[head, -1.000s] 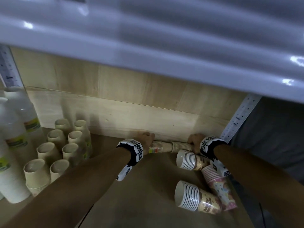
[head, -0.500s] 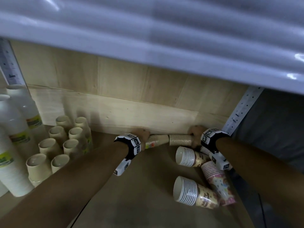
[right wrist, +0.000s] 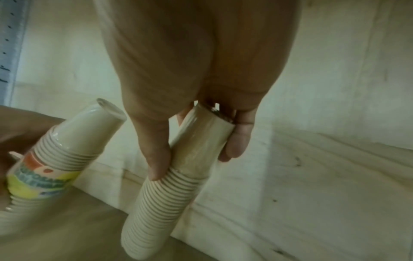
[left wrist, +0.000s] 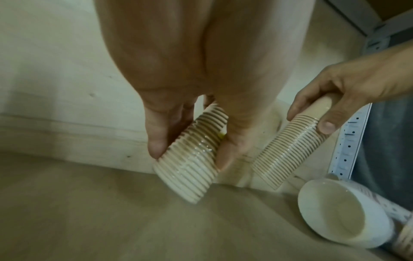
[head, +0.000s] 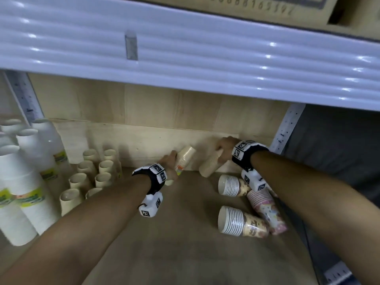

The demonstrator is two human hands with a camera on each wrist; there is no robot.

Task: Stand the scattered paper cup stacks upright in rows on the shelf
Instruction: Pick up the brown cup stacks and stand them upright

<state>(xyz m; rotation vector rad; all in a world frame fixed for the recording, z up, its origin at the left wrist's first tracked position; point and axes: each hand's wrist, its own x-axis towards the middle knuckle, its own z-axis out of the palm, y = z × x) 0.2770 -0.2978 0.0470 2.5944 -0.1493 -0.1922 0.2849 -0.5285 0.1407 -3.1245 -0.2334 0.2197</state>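
Upright stacks (head: 90, 175): plain beige paper cups, mouths up, in two rows by the shelf's (head: 185, 243) left edge; taller white ribbed stacks (head: 24, 182) stand further left.
Left hand (head: 169, 165): thumb and fingers curl round the labelled stack (head: 183, 160), palm toward the back wall.
Labelled stack: ribbed beige paper cones with a yellow-and-orange printed band; tilted, base end up, rim end low near the back edge. A second ago it lay flat along that edge.
Plain stack (head: 209, 166): ribbed beige, glossy wrap; also raised from flat to a slant, rim end down on the board.
Right hand (head: 225, 149): fingers wrap the plain stack's upper, narrow end.
Lying stacks (head: 242, 221): three patterned stacks on their sides by the right edge, unmoved.
Shelf: matt brown board, pale wood back panel.
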